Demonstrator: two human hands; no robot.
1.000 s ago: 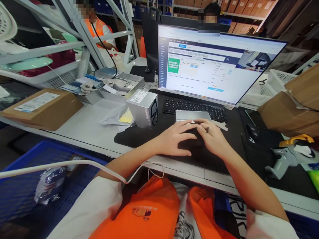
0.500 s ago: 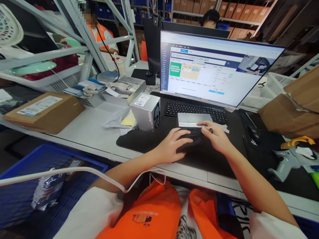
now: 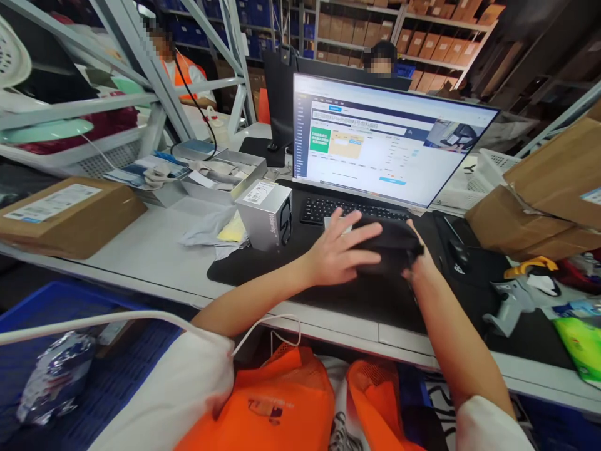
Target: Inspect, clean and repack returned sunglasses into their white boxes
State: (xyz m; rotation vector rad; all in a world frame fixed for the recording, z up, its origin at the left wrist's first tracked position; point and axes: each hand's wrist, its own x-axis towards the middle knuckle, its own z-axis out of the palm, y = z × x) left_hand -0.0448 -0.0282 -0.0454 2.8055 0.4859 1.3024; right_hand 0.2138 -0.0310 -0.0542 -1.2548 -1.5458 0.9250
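A black item (image 3: 392,237), blurred and dark, is raised above the black mat (image 3: 300,282) in front of the keyboard (image 3: 323,210). My right hand (image 3: 419,257) grips its right end. Fingers spread, my left hand (image 3: 340,250) is at the item's left side; whether it touches the item is unclear. A flat silver-white box (image 3: 331,223) shows only in part behind my left hand. Left of the hands stands an upright silver box (image 3: 266,216) with a label on top.
A monitor (image 3: 375,144) stands behind the keyboard. On the right are a scanner (image 3: 509,307), a mouse (image 3: 457,252) and cardboard boxes (image 3: 498,216). A brown parcel (image 3: 70,213) and open grey boxes (image 3: 225,172) lie left. Two people are beyond the desk.
The black item has come up off the mat in my right hand. My left hand has spread its fingers wider and moved slightly up. The camera view has shifted.
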